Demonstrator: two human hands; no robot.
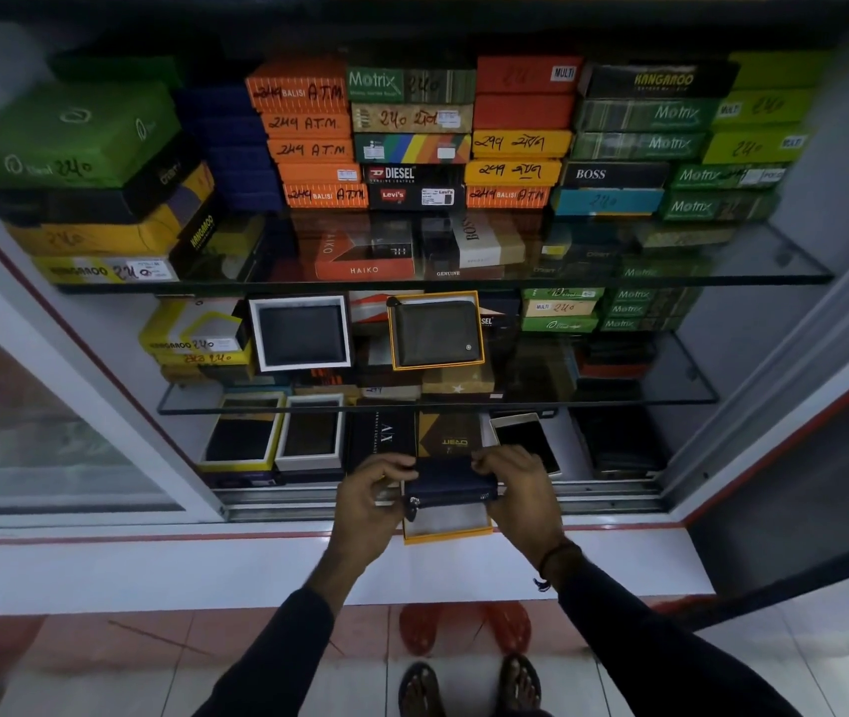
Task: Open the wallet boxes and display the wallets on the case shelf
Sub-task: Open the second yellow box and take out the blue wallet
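A dark blue zip wallet (451, 488) is held between both hands just above an open yellow-rimmed wallet box (447, 530) that rests on the white ledge of the case. My left hand (366, 504) grips the wallet's left end and my right hand (518, 491) grips its right end. On the middle glass shelf two opened boxes stand propped up: a white-rimmed box with a black wallet (301, 333) and an orange-rimmed box with a dark green wallet (436, 331). On the bottom shelf sit two more opened boxes (277, 437) at the left.
The top glass shelf (753, 269) carries several stacks of closed, coloured wallet boxes. Closed boxes also line the middle shelf's sides. An open box with a dark wallet (528, 439) lies right of my hands. The sliding glass door (50, 406) stands at the left. Red sandals (464, 626) lie on the floor.
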